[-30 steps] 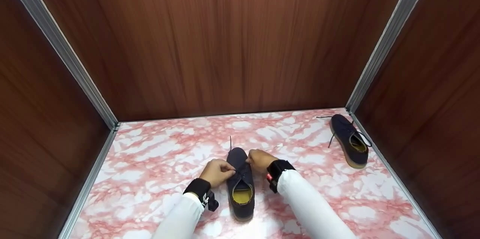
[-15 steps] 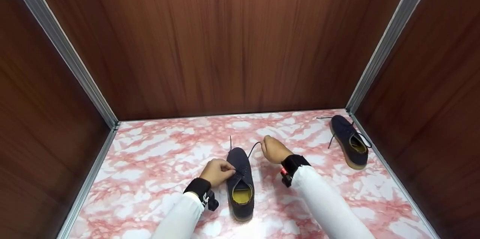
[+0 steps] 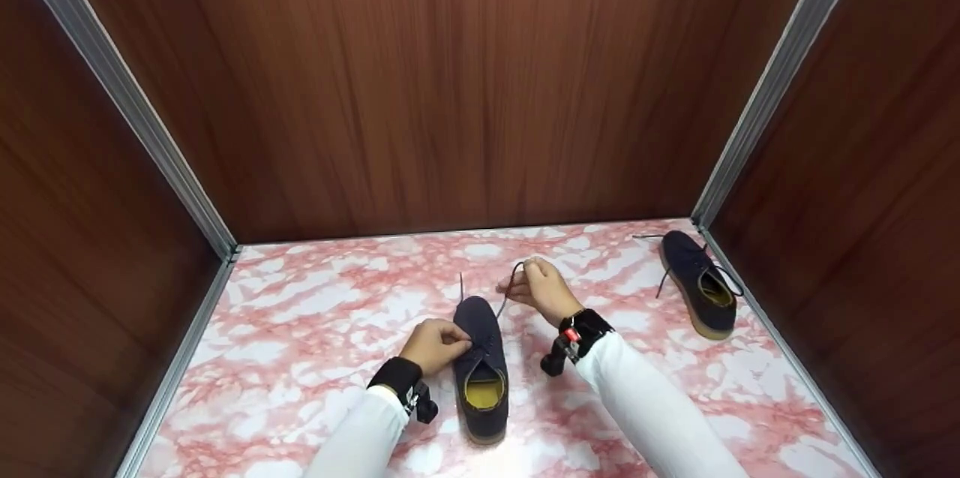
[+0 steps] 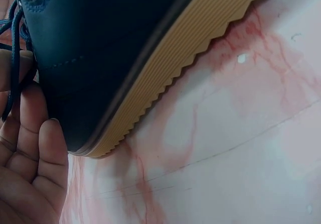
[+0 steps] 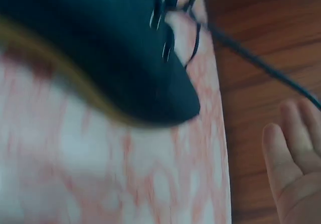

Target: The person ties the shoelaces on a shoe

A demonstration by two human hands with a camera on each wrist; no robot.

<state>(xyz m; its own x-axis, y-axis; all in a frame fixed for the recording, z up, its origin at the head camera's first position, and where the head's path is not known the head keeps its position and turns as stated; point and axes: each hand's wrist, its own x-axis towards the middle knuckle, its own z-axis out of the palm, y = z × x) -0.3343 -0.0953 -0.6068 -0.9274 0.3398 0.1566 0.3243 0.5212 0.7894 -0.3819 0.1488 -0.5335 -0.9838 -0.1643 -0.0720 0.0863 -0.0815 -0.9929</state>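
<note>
A dark navy lace-up shoe (image 3: pixel 475 319) with a yellow insole and tan sole stands on the tabletop, toe pointing away. At its left side my left hand (image 3: pixel 433 347) pinches a shoelace by the eyelets; the left wrist view shows the lace (image 4: pixel 15 53) between thumb and fingers (image 4: pixel 32 118). Off the toe's right side, my right hand (image 3: pixel 547 292) is raised, pinching the other lace (image 3: pixel 513 281) between thumb and forefinger. That lace runs tight from the eyelets in the right wrist view, where other fingers (image 5: pixel 281 148) stretch out. A loose lace end lies past the toe.
A matching shoe (image 3: pixel 688 268) with laces spread loosely stands at the far right by the side wall. Brown wood-look panels (image 3: pixel 450 88) with metal corner strips enclose the pink-and-white marbled tabletop (image 3: pixel 315 298) at the back and sides.
My right hand has moved from the shoe out to the right and up, drawing the lace out, and has since turned palm inward. The left hand has stayed put.
</note>
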